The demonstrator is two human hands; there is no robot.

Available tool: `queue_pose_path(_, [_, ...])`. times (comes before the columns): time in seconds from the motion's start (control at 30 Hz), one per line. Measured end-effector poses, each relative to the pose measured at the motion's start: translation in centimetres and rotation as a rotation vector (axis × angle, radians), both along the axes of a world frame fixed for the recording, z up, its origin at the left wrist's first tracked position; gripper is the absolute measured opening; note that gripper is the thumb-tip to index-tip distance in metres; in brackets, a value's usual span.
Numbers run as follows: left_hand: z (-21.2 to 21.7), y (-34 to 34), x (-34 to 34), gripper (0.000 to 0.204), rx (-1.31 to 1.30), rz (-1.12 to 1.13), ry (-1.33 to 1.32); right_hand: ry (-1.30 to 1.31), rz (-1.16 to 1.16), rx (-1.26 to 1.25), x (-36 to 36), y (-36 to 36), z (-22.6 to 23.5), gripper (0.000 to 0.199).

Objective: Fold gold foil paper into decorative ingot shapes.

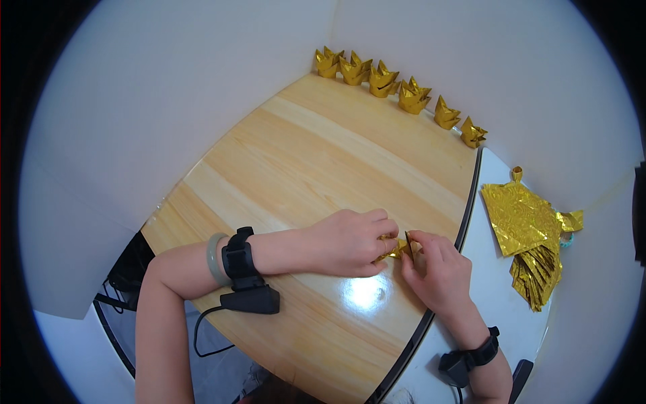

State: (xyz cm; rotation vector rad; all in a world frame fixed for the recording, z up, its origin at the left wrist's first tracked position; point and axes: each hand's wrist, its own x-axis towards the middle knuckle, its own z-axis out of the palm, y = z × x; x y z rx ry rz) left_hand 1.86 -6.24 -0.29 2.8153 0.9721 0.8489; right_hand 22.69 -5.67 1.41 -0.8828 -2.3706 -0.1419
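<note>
Above the wooden tabletop, a small folded piece of gold foil paper (398,249) is held between my two hands. My left hand (353,244) comes in from the left with its fingers curled around one end of the piece, so part of it is hidden. At the other end, my right hand (441,269) pinches it between thumb and fingers. A thin dark edge shows by the right fingertips; whether it belongs to the foil or is something separate, I cannot make out.
Several finished gold foil shapes with pointed tips (414,95) stand in a row along the back wall. A fanned stack of gold foil sheets (525,219) lies on the white surface (464,337) to the right. The wooden table (296,161) has a dark right edge.
</note>
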Motion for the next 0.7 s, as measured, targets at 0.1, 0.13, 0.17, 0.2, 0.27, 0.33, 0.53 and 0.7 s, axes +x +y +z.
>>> queue_pose_path(0.1, [0.4, 0.0, -0.1, 0.03, -0.048, -0.015, 0.012, -0.014, -0.02, 0.101, 0.3, 0.2, -0.4, 0.03])
queue_pose_path(0.13, [0.3, 0.0, -0.1, 0.03, -0.071, -0.009, 0.008, -0.013, -0.019, 0.1, 0.4, 0.2, -0.4, 0.03])
queue_pose_path(0.17, [0.3, 0.0, -0.1, 0.03, -0.094, 0.0, 0.005, -0.036, -0.021, 0.119, 0.5, 0.1, -0.2, 0.028])
queue_pose_path(0.2, [0.4, 0.0, -0.1, 0.03, -0.096, 0.003, 0.007, -0.058, -0.023, 0.139, 0.5, 0.0, -0.1, 0.026])
queue_pose_path(0.27, [0.5, -0.1, 0.0, 0.023, -0.104, 0.007, -0.029, -0.077, 0.026, 0.146, 0.6, -0.1, 0.3, 0.025])
queue_pose_path(0.33, [0.0, 0.1, -0.1, 0.026, -0.1, 0.017, -0.036, -0.099, 0.073, 0.154, 0.8, -0.1, 0.5, 0.023])
queue_pose_path(0.53, [0.3, 0.1, -0.2, 0.031, -0.117, 0.015, -0.053, -0.134, 0.118, 0.153, 1.0, -0.1, 0.6, 0.022])
queue_pose_path(0.7, [0.6, 0.1, 0.0, 0.037, -0.156, 0.031, -0.015, -0.206, 0.125, 0.133, 1.3, 0.0, 0.3, 0.022])
